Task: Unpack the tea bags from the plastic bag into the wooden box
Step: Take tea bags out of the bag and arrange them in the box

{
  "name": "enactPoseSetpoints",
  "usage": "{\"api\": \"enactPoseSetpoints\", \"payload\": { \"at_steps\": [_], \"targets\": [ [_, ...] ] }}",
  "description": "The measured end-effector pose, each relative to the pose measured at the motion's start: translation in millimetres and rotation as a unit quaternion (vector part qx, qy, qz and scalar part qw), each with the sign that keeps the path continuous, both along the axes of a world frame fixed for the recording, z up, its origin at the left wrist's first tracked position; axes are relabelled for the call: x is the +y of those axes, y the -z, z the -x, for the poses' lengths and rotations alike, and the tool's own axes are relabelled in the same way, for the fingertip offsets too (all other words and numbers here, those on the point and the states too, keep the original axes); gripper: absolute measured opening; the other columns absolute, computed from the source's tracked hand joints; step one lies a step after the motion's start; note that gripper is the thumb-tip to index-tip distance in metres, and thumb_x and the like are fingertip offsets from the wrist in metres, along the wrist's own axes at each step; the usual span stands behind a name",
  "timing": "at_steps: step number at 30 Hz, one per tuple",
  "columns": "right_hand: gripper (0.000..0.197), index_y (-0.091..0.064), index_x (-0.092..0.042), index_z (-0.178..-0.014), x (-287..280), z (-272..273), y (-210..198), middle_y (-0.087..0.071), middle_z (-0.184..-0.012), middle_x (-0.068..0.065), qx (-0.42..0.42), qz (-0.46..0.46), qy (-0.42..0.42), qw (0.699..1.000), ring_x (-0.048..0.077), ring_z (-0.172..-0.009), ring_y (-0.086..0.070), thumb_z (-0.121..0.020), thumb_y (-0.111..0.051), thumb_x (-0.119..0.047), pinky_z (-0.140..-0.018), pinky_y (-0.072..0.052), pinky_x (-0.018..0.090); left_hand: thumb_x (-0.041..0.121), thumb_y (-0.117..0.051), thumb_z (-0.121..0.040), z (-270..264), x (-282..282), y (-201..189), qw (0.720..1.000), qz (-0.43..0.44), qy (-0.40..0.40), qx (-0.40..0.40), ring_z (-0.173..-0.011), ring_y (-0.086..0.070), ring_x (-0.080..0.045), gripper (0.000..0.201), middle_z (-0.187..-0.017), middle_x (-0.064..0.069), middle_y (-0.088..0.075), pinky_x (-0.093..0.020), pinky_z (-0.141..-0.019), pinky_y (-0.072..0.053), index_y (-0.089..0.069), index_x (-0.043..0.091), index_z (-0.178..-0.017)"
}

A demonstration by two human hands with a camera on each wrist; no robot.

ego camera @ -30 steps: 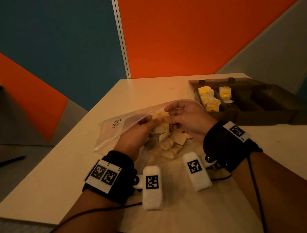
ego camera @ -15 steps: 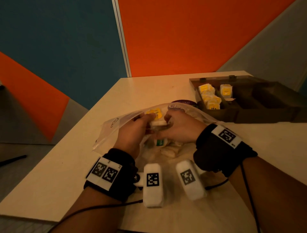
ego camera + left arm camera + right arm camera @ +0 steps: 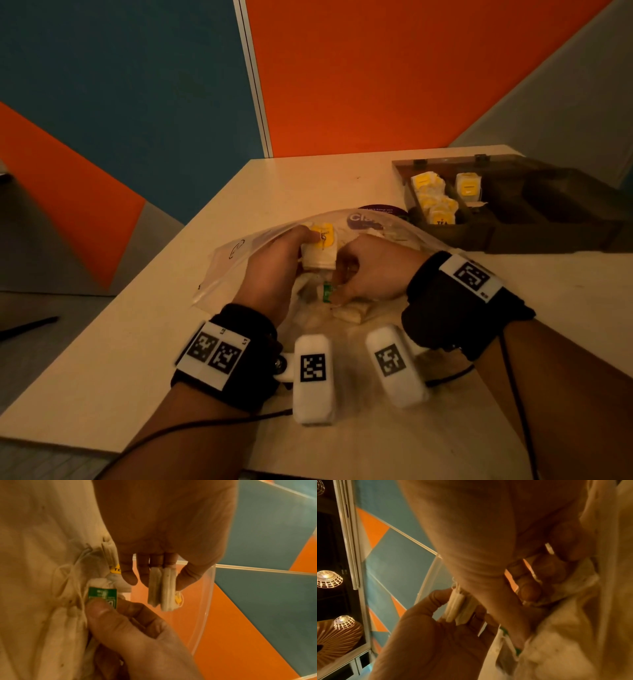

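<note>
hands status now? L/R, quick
Left hand: holding yellow-tag tea bags.
Right hand: pinching green tag inside bag.

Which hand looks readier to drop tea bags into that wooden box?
Probably the left hand: it already grips white tea bags with yellow tags. The right hand, though nearer the dark wooden box, only pinches a green tag in the clear plastic bag.

Both forearms reach forward side by side, each wrist wrapped in a black band bearing white coded markers. The left hand (image 3: 274,263) is held palm inward, its thumb and fingers pinching a small stack of tea bags (image 3: 319,250). The right hand (image 3: 373,270) sits just beside it, knuckles up, fingers curled downward, its thumb and forefinger pinching a green tag (image 3: 102,595) close to the left hand's fingertips.
</note>
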State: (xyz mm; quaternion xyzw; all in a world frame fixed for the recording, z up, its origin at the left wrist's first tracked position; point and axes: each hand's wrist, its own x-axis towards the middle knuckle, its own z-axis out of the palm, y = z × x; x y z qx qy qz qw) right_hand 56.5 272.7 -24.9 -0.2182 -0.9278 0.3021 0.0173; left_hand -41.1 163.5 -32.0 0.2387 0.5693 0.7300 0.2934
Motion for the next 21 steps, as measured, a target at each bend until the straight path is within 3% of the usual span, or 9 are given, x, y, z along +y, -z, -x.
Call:
{"api": "enactPoseSetpoints", "payload": {
  "at_steps": [3,5,7,9,12,15,18,21],
  "targets": [
    [0.013,-0.074,-0.014,-0.088,3,-2,-2,-0.070,-0.084,-0.002,0.029,0.026,0.015,0.999,0.012,-0.077,-0.062,-0.076,-0.078,-0.017,-0.067,-0.049,0.024,0.006,-0.057,-0.081,0,-1,0,1.000,0.008,0.002,0.000,-0.068,-0.063,-0.019,0.013,-0.070,-0.002,-0.069,-0.030,-0.060,-0.049,-0.065,0.012,-0.074],
    [0.008,-0.073,-0.014,-0.086,7,-4,-5,-0.067,-0.079,-0.005,0.092,0.055,0.071,0.992,0.010,-0.067,-0.059,-0.078,-0.075,-0.016,-0.057,-0.046,0.021,0.009,-0.059,-0.081,1,-1,1,1.000,0.017,-0.005,0.012,-0.077,-0.064,-0.021,0.010,-0.083,-0.009,-0.072,-0.032,-0.064,-0.048,-0.069,0.011,-0.082],
    [0.004,-0.068,-0.013,-0.084,10,-5,-5,-0.063,-0.058,-0.006,0.157,0.137,0.145,0.967,0.009,-0.046,-0.053,-0.082,-0.071,-0.013,-0.043,-0.040,0.021,0.015,-0.061,-0.083,0,-2,1,0.999,0.037,0.009,0.030,-0.086,-0.063,-0.022,0.017,-0.099,-0.012,-0.073,-0.033,-0.071,-0.046,-0.072,0.010,-0.095],
    [0.005,-0.064,-0.007,-0.087,9,-4,-4,-0.061,-0.050,0.000,0.200,0.236,0.178,0.934,0.011,-0.038,-0.051,-0.085,-0.066,-0.003,-0.037,-0.037,0.021,0.019,-0.059,-0.089,-3,-3,1,0.996,0.057,0.043,0.046,-0.086,-0.061,-0.019,0.016,-0.097,-0.007,-0.073,-0.032,-0.075,-0.044,-0.072,0.014,-0.097],
    [0.020,-0.062,0.007,-0.106,5,-3,-4,-0.062,-0.065,0.013,0.243,0.344,0.179,0.889,0.017,-0.045,-0.056,-0.087,-0.061,0.007,-0.041,-0.040,0.024,0.020,-0.056,-0.093,-3,-3,1,0.994,0.063,0.069,0.057,-0.078,-0.062,-0.014,0.016,-0.088,0.000,-0.073,-0.027,-0.072,-0.045,-0.072,0.018,-0.094],
    [0.027,-0.058,0.010,-0.116,5,-2,-3,-0.067,-0.081,0.018,0.249,0.418,0.162,0.859,0.021,-0.056,-0.064,-0.089,-0.058,0.006,-0.048,-0.047,0.027,0.018,-0.057,-0.093,-1,-4,2,0.996,0.046,0.056,0.059,-0.070,-0.064,-0.007,0.015,-0.085,0.004,-0.073,-0.025,-0.069,-0.046,-0.071,0.018,-0.092],
    [0.011,-0.066,0.001,-0.098,3,-3,-2,-0.072,-0.078,0.014,0.208,0.433,0.136,0.866,0.019,-0.063,-0.069,-0.090,-0.059,0.003,-0.052,-0.051,0.024,0.013,-0.058,-0.091,1,-4,3,0.997,0.023,0.049,0.057,-0.062,-0.063,-0.004,0.018,-0.074,0.005,-0.071,-0.022,-0.062,-0.047,-0.068,0.019,-0.078],
    [0.008,-0.068,-0.005,-0.088,4,-6,-2,-0.073,-0.080,0.011,0.169,0.441,0.103,0.875,0.018,-0.067,-0.070,-0.089,-0.062,0.000,-0.060,-0.051,0.026,0.011,-0.060,-0.090,1,-4,3,0.997,0.013,0.042,0.060,-0.062,-0.062,-0.006,0.017,-0.077,0.001,-0.070,-0.022,-0.062,-0.047,-0.067,0.018,-0.076]
  ]
}}
